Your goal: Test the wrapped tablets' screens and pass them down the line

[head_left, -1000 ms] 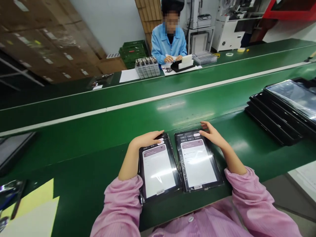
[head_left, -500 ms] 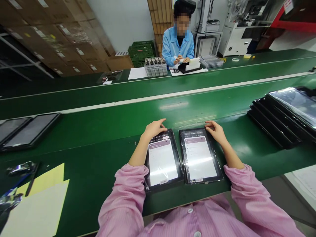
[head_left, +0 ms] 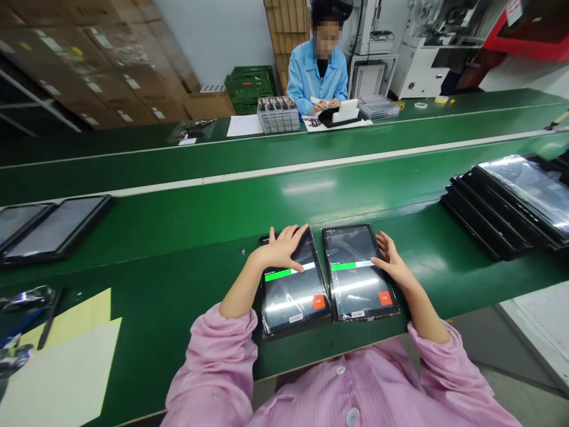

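Two black tablets lie side by side on the green bench. Over the upper part of the left tablet (head_left: 288, 302) my left hand (head_left: 279, 250) is spread, its thumb at the screen near a green and white bar. My right hand (head_left: 391, 258) is at the right edge of the right tablet (head_left: 358, 290), fingers apart, thumb on or just over the end of its bar. Both screens are dark with a green block and a red button. Neither hand grips anything.
Stacked tablets (head_left: 489, 219) stand at the right; two more (head_left: 56, 228) lie at the left. Yellow and white sheets (head_left: 66, 367) are at the lower left. Across the bench (head_left: 200, 216) a person in blue (head_left: 317, 77) works beside a clear tray stack (head_left: 278, 115).
Both screens went from white pages to dark ones with green and red blocks. My left hand spread over its tablet, and my right hand moved down from the top corner to the side edge.
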{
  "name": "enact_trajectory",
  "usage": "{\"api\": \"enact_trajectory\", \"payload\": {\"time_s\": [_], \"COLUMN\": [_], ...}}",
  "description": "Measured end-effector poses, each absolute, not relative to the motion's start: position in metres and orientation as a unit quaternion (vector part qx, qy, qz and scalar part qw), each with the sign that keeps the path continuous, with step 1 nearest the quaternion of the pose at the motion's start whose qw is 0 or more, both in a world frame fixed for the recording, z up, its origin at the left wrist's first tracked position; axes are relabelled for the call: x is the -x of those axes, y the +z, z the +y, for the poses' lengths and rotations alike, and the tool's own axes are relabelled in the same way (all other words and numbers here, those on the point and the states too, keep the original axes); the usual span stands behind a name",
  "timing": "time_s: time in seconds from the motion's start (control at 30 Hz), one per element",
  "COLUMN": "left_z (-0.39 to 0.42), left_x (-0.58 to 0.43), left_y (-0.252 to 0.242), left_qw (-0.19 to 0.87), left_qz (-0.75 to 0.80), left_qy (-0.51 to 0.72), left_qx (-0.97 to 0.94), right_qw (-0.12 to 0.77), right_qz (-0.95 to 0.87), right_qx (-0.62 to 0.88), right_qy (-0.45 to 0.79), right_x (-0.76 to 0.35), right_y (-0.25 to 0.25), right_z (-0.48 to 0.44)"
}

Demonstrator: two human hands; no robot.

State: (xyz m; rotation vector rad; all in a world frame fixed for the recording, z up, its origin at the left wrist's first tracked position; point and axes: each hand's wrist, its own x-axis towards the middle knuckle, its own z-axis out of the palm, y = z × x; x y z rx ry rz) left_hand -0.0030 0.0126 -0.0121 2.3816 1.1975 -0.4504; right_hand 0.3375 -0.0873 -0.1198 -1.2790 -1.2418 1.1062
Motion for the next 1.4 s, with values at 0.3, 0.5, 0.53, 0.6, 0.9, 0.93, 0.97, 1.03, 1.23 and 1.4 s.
{"api": "enact_trajectory", "payload": {"time_s": [0.3, 0.5, 0.53, 0.6, 0.9, 0.93, 0.97, 1.03, 1.23, 1.4], "left_z": [0.016, 0.014, 0.014, 0.015, 0.034, 0.036, 0.038, 0.039, 0.04, 0.042], "left_x": [0.001, -0.011, -0.012, -0.013, -0.021, -0.02, -0.018, -0.015, -0.01, -0.013], "left_y": [-0.006, -0.01, -0.011, -0.012, -0.004, -0.005, -0.006, -0.007, -0.01, -0.009], "left_qw": [0.251, 0.235, 0.235, 0.234, 0.258, 0.266, 0.274, 0.293, 0.312, 0.289], "left_qz": [0.428, 0.435, 0.438, 0.438, 0.4, 0.401, 0.402, 0.401, 0.388, 0.376], "left_qy": [-0.111, -0.129, -0.129, -0.134, -0.149, -0.143, -0.135, -0.117, -0.101, -0.112], "left_qx": [-0.861, -0.86, -0.858, -0.858, -0.867, -0.865, -0.863, -0.86, -0.861, -0.873], "right_qw": [0.539, 0.53, 0.53, 0.531, 0.507, 0.508, 0.507, 0.498, 0.485, 0.476], "right_qz": [-0.444, -0.414, -0.415, -0.421, -0.434, -0.441, -0.448, -0.458, -0.444, -0.442], "right_qx": [0.564, 0.608, 0.61, 0.607, 0.59, 0.588, 0.587, 0.59, 0.601, 0.599], "right_qy": [0.44, 0.422, 0.418, 0.414, 0.454, 0.45, 0.446, 0.441, 0.454, 0.468], "right_x": [-0.341, -0.341, -0.341, -0.341, -0.343, -0.344, -0.344, -0.345, -0.348, -0.351], "right_y": [-0.116, -0.119, -0.118, -0.117, -0.106, -0.106, -0.106, -0.106, -0.107, -0.102], "right_z": [-0.087, -0.089, -0.09, -0.091, -0.091, -0.091, -0.091, -0.09, -0.087, -0.081]}}
